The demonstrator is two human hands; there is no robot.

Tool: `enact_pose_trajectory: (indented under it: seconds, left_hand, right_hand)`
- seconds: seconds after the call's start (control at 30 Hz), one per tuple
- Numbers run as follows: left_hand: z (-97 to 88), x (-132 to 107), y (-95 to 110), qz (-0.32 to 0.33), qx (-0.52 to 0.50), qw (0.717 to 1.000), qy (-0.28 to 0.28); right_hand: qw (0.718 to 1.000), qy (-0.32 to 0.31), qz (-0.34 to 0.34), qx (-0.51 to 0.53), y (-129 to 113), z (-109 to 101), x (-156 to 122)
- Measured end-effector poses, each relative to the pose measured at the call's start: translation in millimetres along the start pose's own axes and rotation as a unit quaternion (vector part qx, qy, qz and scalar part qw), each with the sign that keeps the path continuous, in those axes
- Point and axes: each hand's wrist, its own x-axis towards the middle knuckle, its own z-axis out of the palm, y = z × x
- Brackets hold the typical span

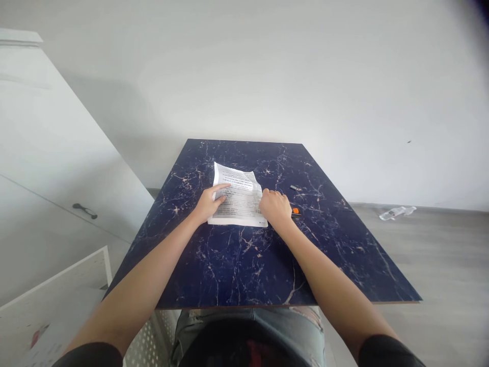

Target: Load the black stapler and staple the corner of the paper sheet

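Observation:
A creased printed paper sheet [240,196] lies on the dark blue marbled table [248,260]. My left hand [209,203] rests flat on the paper's left side, index finger stretched out across the text. My right hand [275,208] sits at the paper's right edge with its fingers curled under; whether they pinch the sheet is hidden. A small orange and black object [296,211] lies just right of my right hand, and a small dark object [295,188] lies farther back.
A white cabinet with a dark handle [84,209] stands at the left. A white board [53,300] leans at the lower left. A clear plastic bottle [395,212] lies on the grey floor at the right. A white wall is behind the table.

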Motion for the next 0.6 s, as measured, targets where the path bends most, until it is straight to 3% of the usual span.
enact_pose_trajectory:
  seconds: [0.2,0.3,0.6]
  left_hand:
    - [1.3,1,-1,-0.006,-0.006,1.0,0.003]
    - [1.4,0,-1,-0.01,-0.006,1.0,0.003]
    - [-4.7,1,-2,-0.018,0.003,1.0,0.005]
  right_hand:
    - [0.988,0.055,0.082,0.12,25,-8,4]
    - [0.979,0.095,0.079,0.16,38,-9,5]
    - [0.986,0.071,0.066,0.134,38,-10,0]
